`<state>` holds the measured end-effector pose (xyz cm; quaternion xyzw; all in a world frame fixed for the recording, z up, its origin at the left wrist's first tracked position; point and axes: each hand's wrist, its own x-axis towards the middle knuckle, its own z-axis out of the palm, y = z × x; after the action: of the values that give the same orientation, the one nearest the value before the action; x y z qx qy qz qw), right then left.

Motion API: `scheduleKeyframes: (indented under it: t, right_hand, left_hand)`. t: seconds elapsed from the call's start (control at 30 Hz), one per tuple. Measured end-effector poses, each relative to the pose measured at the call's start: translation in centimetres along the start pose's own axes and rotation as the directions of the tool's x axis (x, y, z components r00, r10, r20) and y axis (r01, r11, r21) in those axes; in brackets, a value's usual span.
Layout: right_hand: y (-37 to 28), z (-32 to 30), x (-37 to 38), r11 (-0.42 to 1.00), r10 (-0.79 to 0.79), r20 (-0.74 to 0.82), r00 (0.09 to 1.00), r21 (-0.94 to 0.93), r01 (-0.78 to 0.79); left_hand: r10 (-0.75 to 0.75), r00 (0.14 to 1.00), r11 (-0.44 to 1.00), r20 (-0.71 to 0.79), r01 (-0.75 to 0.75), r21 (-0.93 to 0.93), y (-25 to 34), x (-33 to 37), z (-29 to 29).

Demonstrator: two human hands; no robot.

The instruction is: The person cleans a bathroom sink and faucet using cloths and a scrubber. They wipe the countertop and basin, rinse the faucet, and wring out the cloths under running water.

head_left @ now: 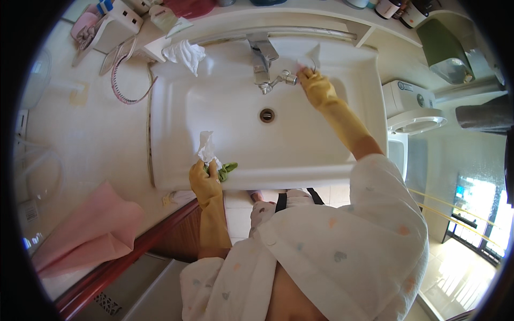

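Both my hands wear yellow rubber gloves. At the near left edge of the white sink (225, 101), my left hand (205, 179) is closed on a crumpled white tissue (206, 143) and a bunched green cloth (228, 170). My right hand (318, 90) reaches to the back right of the basin, just right of the swivel spout on the chrome faucet (262, 58). Its fingers are pinched together by something small, pale and pinkish (305, 64), which I cannot make out. The drain (266, 115) sits in the middle of the basin.
Another crumpled white tissue (185, 55) lies on the sink's back left corner, near a headband (119, 88). A pink cloth (93, 230) drapes over the left counter. Bottles (401, 10) and a green container (441, 48) stand at the back right, above a washing machine (407, 96).
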<state>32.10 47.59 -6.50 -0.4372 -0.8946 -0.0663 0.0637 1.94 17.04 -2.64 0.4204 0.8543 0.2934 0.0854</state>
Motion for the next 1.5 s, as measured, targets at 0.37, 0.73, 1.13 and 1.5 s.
scheduleKeyframes:
  t: [0.37,0.73,1.13,1.5]
  right_hand:
    - [-4.4,-9.3,8.3,-0.521,0.155,0.554,0.818,0.749,-0.409]
    - [-2.4,0.0,5.4,-0.293,0.439,0.411,0.799,0.906,-0.305]
    - [-4.7,3.3,10.6,0.914,0.232,-0.084,0.969,0.359,-0.188]
    - [-13.7,1.4,9.2,-0.196,0.1,0.136,0.986,0.974,-0.115]
  left_hand:
    - [0.051,0.997,0.998,-0.054,-0.05,0.022,0.2,-0.3,0.4]
    - [-0.001,0.999,0.998,-0.04,0.004,0.07,1.4,-0.6,0.4]
    - [0.059,0.998,0.994,-0.034,-0.055,0.099,-0.2,0.8,0.8]
    - [-0.039,0.999,0.997,0.005,0.038,0.065,0.9,-0.5,0.6]
